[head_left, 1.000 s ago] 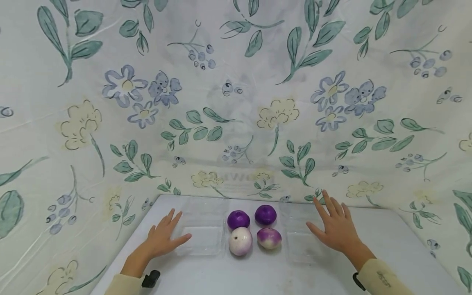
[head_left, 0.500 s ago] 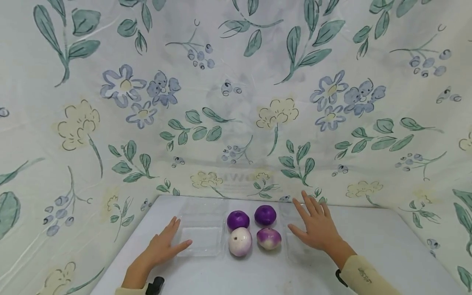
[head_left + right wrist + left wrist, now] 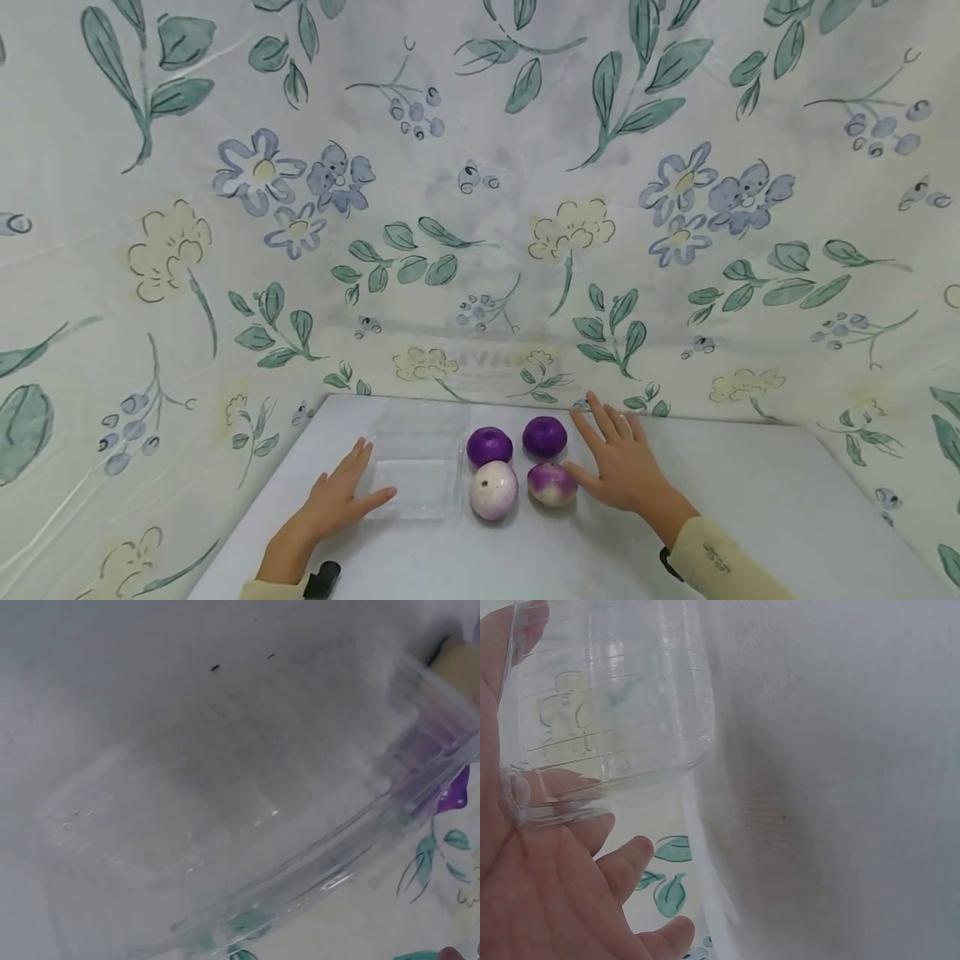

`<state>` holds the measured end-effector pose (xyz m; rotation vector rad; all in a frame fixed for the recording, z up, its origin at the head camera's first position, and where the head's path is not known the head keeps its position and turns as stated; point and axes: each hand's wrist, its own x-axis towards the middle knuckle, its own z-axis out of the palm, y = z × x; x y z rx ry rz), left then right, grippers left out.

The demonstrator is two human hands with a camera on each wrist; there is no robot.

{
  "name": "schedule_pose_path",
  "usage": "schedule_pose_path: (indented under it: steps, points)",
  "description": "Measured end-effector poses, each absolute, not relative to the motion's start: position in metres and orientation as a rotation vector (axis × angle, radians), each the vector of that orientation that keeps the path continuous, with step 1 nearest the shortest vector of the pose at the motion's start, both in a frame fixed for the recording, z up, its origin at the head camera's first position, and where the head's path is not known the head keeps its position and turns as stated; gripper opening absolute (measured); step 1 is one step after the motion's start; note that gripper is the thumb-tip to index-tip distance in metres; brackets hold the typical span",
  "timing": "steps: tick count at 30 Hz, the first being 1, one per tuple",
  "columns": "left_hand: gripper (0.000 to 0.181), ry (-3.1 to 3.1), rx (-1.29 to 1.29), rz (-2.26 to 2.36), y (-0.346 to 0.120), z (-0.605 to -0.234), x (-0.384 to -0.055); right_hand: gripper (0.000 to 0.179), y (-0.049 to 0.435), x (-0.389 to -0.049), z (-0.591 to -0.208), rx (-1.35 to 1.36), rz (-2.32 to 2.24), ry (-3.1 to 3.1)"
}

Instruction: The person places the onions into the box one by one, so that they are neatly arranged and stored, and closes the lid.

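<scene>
Two purple-and-white turnips lie nearest the person in the head view: a mostly white one (image 3: 493, 491) and a purple-topped one (image 3: 552, 484). Behind them sit two deep purple round vegetables, left (image 3: 490, 447) and right (image 3: 544, 437). My left hand (image 3: 330, 504), fingers extended and thumb apart, is at the left side of a clear plastic container (image 3: 416, 490). In the left wrist view the clear plastic overlaps the fingers; contact is unclear. My right hand (image 3: 618, 458) spreads its fingers just right of the vegetables. Another clear container (image 3: 225, 787) fills the right wrist view.
A white table (image 3: 450, 558) carries everything. Behind it hangs a pale cloth (image 3: 480, 250) printed with leaves and flowers, reaching the table's back edge. Both wrists wear dark bands, the left one (image 3: 322, 579) with a bulky black piece.
My right hand has moved left, to beside the vegetables. My left hand has dropped slightly and its fingers lie closer together. The vegetables keep their places.
</scene>
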<state>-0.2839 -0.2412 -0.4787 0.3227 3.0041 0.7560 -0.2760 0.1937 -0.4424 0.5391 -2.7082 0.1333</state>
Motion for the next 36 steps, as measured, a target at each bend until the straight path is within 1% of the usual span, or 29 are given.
schedule_pose_path:
  steps: [8, 12, 21, 29, 36]
  points:
    - [0.101, 2.959, 0.242, 0.758, -0.243, -0.489, -0.274, 0.08, 0.175, -0.269, -0.456, 0.593, 0.147, -2.759]
    - [0.1, 2.956, 0.24, 0.767, -0.241, -0.493, -0.271, 0.079, 0.17, -0.266, -0.457, 0.619, 0.166, -2.79]
    - [0.099, 2.971, 0.246, 0.76, -0.238, -0.486, -0.274, 0.079, 0.163, -0.271, -0.454, 0.689, 0.159, -2.723]
    - [0.104, 2.98, 0.254, 0.753, -0.238, -0.48, -0.28, 0.079, 0.154, -0.276, -0.453, 0.693, 0.175, -2.726]
    - [0.102, 2.99, 0.248, 0.742, -0.238, -0.477, -0.285, 0.077, 0.143, -0.278, -0.447, 0.721, 0.172, -2.737]
